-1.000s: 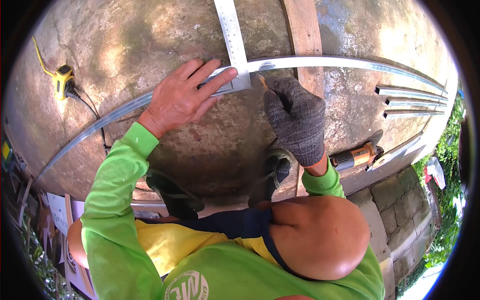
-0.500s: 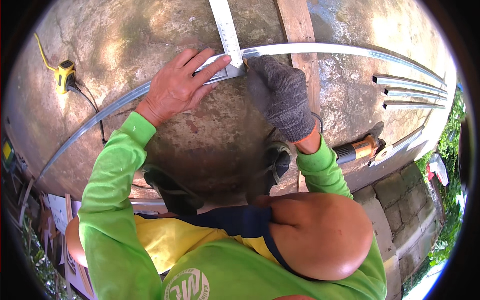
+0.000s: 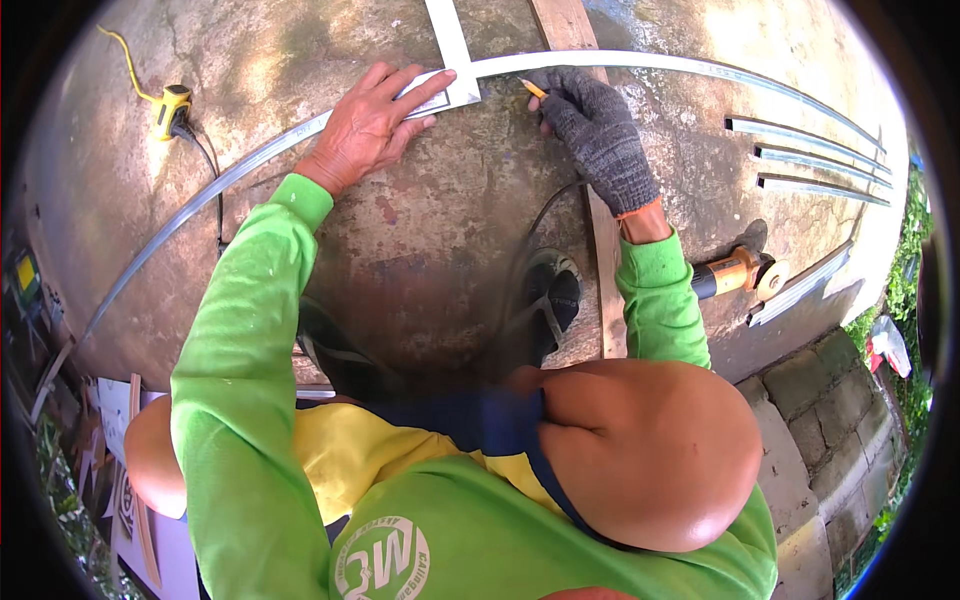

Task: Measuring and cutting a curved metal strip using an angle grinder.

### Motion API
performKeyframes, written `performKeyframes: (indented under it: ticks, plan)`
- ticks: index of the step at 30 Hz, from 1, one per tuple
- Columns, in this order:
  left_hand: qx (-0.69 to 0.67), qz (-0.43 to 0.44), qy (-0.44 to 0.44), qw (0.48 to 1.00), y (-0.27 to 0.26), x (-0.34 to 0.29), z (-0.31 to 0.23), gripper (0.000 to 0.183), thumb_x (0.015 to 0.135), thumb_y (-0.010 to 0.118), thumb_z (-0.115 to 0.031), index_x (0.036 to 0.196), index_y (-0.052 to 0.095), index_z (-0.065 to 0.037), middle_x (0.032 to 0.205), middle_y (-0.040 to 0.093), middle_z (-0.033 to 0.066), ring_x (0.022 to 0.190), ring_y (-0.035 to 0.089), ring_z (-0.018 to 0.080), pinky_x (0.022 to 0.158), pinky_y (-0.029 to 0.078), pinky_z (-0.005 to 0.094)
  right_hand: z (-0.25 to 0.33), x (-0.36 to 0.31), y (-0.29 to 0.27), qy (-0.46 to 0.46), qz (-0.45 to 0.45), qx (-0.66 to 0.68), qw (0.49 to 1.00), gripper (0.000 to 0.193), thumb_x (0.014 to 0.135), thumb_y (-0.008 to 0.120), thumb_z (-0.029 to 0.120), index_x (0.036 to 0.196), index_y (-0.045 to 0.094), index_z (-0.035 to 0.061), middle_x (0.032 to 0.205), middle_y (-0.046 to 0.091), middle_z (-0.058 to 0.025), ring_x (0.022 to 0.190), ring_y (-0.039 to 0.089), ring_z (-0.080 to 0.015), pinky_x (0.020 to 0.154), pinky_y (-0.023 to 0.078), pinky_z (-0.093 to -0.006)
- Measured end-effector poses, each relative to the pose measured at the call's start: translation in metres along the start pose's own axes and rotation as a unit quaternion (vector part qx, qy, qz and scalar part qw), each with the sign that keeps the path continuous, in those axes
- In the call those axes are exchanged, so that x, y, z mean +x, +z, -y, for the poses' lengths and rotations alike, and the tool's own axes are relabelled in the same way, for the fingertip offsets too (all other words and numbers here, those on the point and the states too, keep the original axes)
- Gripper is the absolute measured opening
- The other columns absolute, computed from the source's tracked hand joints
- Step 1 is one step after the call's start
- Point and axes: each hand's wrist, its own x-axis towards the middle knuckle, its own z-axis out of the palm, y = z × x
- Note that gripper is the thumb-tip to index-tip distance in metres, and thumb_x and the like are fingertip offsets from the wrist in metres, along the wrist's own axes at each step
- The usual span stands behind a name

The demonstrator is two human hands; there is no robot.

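A long, thin metal channel [image 3: 250, 153] lies across the concrete floor, bent into an arc by the lens. A silver square [image 3: 452, 45] rests against it, its ruled blade pointing away from me. My left hand [image 3: 374, 120], bare, holds the square's stock to the channel, fingers laid over both and forefinger reaching toward the corner. My right hand [image 3: 592, 120], in a grey knitted glove with an orange cuff edge, pinches a yellow pencil [image 3: 534, 90]. The pencil's tip points left, just below the channel and apart from it, right of the square's corner.
A wooden plank [image 3: 602, 250] passes under the channel. Three short metal channels [image 3: 815, 158] lie at the right, above an orange angle grinder [image 3: 738, 272] and another metal piece [image 3: 800, 287]. A yellow-black power socket [image 3: 173, 110] with cords sits left. My shoes flank a dark cord.
My right hand has drawn back from the square's corner, moving right with the pencil, which now shows clearly. My left hand stays on the square. The whole view has shifted slightly.
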Motion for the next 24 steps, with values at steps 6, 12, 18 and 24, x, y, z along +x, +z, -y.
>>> performKeyframes:
  ticks: [6,12,18,24]
  plan:
    - [-0.051,0.018,-0.102,0.993,0.004,-0.003,-0.001,0.073,0.092,0.065,-0.030,0.150,0.027,-0.006,0.129,0.058,0.0166,0.112,0.055,0.0372,0.097,0.048,0.0436,-0.004,0.009,0.003,0.068,-0.029,-0.004,0.997,0.030,0.088,0.069,0.031,0.106,0.070,0.0071,0.086,0.070,-0.0146,0.077,0.068,-0.0275,0.074,0.053,-0.0365]
    - [0.005,-0.003,-0.067,0.998,0.005,-0.003,-0.006,0.064,0.092,0.066,-0.026,0.144,0.037,-0.003,0.132,0.057,0.0193,0.116,0.054,0.0375,0.099,0.046,0.0446,-0.011,0.010,0.013,0.007,-0.092,-0.088,0.992,0.027,0.085,0.071,0.030,0.101,0.069,0.0093,0.089,0.070,-0.0141,0.084,0.068,-0.0305,0.075,0.053,-0.0404]
    - [0.054,-0.109,-0.054,0.991,0.016,-0.009,-0.010,0.041,0.091,0.066,-0.018,0.126,0.055,0.000,0.123,0.062,0.0205,0.109,0.059,0.0382,0.093,0.048,0.0443,-0.016,0.030,0.012,-0.140,-0.118,-0.234,0.955,0.035,0.081,0.071,0.017,0.115,0.063,0.0127,0.110,0.062,-0.0116,0.097,0.063,-0.0338,0.081,0.052,-0.0433]
    - [-0.092,-0.144,-0.212,0.962,-0.005,-0.001,-0.016,0.028,0.089,0.067,-0.014,0.116,0.061,-0.006,0.099,0.068,0.0208,0.090,0.065,0.0391,0.077,0.052,0.0431,-0.033,0.063,0.003,-0.212,0.009,-0.340,0.916,0.032,0.081,0.068,0.014,0.112,0.061,0.0149,0.108,0.061,-0.0083,0.093,0.065,-0.0328,0.077,0.052,-0.0448]
